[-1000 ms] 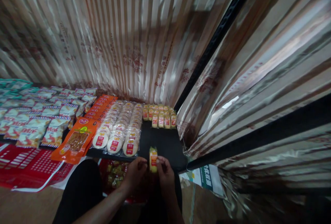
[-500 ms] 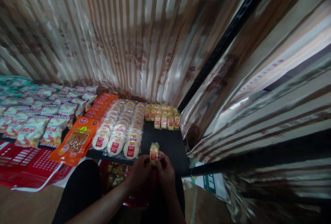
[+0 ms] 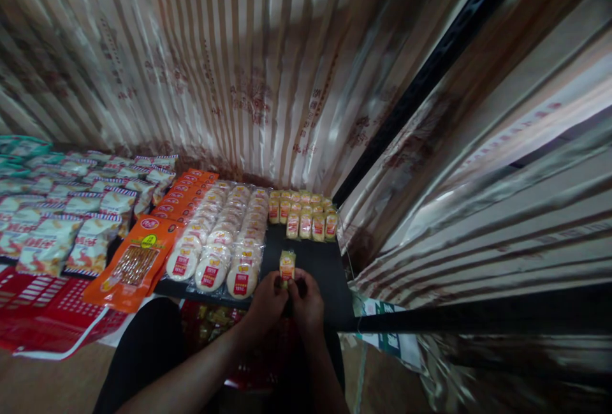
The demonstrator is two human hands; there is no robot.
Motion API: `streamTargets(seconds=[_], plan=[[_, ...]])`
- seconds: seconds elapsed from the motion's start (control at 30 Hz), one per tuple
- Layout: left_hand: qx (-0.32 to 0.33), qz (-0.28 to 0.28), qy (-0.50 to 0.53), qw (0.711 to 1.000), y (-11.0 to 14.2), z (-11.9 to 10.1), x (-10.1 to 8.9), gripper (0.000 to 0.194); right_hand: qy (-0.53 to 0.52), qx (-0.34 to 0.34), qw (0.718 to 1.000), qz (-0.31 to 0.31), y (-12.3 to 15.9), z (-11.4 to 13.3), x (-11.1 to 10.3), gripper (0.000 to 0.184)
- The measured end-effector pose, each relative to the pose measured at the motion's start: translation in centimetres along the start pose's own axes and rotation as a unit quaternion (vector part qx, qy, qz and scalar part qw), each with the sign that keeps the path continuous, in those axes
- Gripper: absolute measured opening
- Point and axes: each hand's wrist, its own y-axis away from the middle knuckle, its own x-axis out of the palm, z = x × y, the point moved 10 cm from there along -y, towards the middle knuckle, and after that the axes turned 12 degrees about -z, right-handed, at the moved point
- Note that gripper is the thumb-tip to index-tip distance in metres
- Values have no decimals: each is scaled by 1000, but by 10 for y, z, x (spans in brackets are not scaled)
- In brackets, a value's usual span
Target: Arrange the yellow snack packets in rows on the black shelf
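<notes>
A small yellow wrapped snack (image 3: 287,265) with a red and white label is pinched at its lower end by both hands, upright above the black shelf (image 3: 306,252). My left hand (image 3: 268,302) grips it from the left, thumb and fingertips closed. From the right, my right hand (image 3: 306,302) holds the same packet between thumb and fingers. Beyond them, rows of matching yellow snack packets (image 3: 306,225) stand at the back right of the shelf. Left of my hands lie overlapping columns of round white crackers (image 3: 240,279) in clear wrap.
Orange snack bags (image 3: 136,258) and white-and-blue snack bags (image 3: 93,242) lie farther left. A red basket (image 3: 57,305) with a white handle sits at lower left. Another red basket (image 3: 251,372) with yellow packets is below my arms. A black post (image 3: 406,108) slants up before striped curtains (image 3: 239,69).
Both hands have carried the yellow snack slightly forward over the shelf, and their fingers now sit lower on it. The whole view has shifted a little.
</notes>
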Motion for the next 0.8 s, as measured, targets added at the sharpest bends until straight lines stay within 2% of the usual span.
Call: streamTargets(seconds=[0.13, 0.37, 0.5, 0.67, 0.8], plan=[[-16, -9, 16, 1000, -6, -11, -1, 36, 18, -15, 1000, -9, -9, 5, 5, 25], [-37, -48, -26, 998, -21, -21, -11, 41, 19, -13, 1000, -4, -24, 6, 27, 26], [-44, -58, -20, 997, -30, -27, -14, 35, 33, -3, 999, 7, -32, 10, 41, 30], [-32, -72, 4, 997, -40, -34, -10, 40, 31, 8, 999, 21, -39, 14, 51, 38], [-11, -90, 20, 996, -48, -39, -9, 49, 20, -12, 1000, 11, -44, 16, 53, 43]])
